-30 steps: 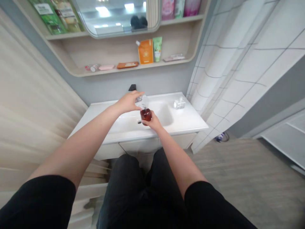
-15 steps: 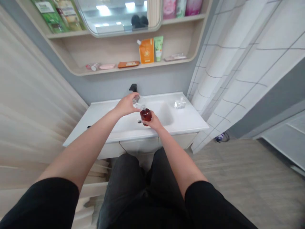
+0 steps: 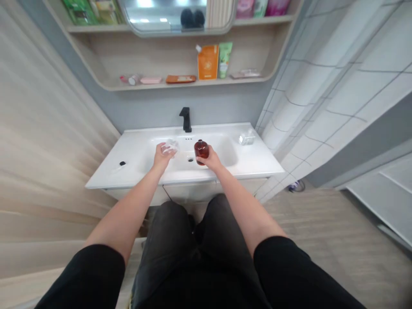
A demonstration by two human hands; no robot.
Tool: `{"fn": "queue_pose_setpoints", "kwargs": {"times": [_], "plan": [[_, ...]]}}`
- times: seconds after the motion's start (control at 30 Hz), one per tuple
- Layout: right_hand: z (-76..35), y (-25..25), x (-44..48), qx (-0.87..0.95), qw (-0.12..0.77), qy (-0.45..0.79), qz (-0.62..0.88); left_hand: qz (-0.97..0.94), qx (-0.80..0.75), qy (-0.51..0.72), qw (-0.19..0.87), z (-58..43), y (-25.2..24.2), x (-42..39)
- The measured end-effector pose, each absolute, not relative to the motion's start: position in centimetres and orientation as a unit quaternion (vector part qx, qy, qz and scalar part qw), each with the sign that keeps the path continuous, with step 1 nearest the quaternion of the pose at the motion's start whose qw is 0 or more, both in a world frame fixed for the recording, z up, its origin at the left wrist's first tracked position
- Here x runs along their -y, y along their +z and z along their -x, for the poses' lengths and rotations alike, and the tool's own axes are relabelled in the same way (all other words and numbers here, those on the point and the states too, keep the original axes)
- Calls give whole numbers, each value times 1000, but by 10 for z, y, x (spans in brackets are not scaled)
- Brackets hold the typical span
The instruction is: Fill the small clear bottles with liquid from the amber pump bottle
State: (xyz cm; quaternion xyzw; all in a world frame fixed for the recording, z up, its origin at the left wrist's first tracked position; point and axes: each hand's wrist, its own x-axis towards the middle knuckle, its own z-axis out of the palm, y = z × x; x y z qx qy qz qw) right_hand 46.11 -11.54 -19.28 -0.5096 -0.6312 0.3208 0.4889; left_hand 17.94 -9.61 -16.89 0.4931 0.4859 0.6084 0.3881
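Over the white sink basin [image 3: 222,152], my right hand [image 3: 210,159] is closed around a squat amber-brown bottle [image 3: 201,148]. The bottle is almost upright, and its dark open mouth shows with no cap on it. Over the basin's left side, my left hand [image 3: 161,157] is closed on a clear, see-through container [image 3: 170,146]. Glare and blur hide its exact shape. A gap of bare basin lies between the two vessels, and the drain shows in it.
A black faucet [image 3: 186,120] rises behind the basin. On the counter's right stands a clear bottle [image 3: 246,138]; a small black cap [image 3: 122,163] lies at the left. Above, a wall shelf [image 3: 135,86] holds an orange pouch [image 3: 207,62] and a green tube [image 3: 225,59].
My left hand has drawn the clear container left and away from the brown bottle, whose mouth it was held against. The right hand still grips the bottle. The view has tilted down slightly.
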Motion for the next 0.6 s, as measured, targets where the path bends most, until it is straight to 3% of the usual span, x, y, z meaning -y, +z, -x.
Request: {"fn": "queue_pose_setpoints", "kwargs": {"times": [0.33, 0.6], "plan": [[-462, -198, 110, 627, 488, 324, 514, -461, -485, 618, 412, -162, -201, 83], [-463, -195, 113, 627, 484, 335, 511, -482, -495, 608, 392, -164, -199, 85]]}}
